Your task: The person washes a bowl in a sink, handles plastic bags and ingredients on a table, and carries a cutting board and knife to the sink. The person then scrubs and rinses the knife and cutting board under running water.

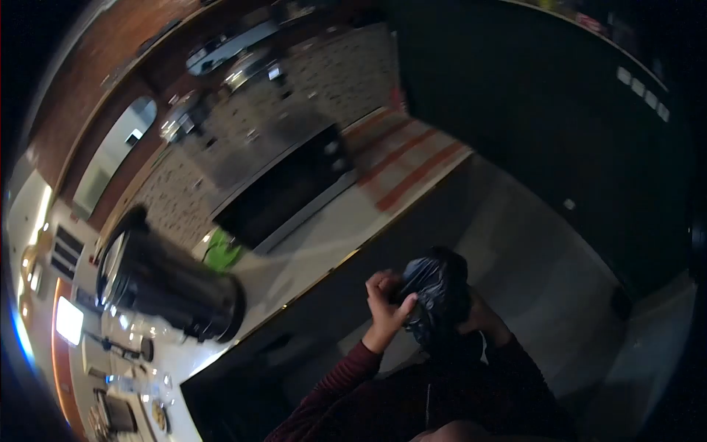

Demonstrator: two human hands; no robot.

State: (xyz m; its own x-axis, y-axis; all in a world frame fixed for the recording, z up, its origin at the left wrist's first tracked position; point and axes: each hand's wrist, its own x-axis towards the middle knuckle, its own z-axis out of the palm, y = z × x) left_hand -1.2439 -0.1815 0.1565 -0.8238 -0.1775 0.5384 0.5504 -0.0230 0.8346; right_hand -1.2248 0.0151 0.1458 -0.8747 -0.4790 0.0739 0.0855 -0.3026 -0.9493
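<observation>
Now, bag [436,295]: crumpled black plastic, low in the frame, right of centre, between the two hands; seemingly longest up and down the frame, crosswise to the line from hand to hand.
Left hand [383,308]: just left of the bag, fingers curled, thumb stretched to the near edge; cannot tell if pinching plastic.
Right hand [483,315]: at the bag's lower right, partly hidden; cannot tell if spread or gripping.
Nearer hand: neither clearly.
Counter [298,276]: farther off, slanting up from lower left.
</observation>
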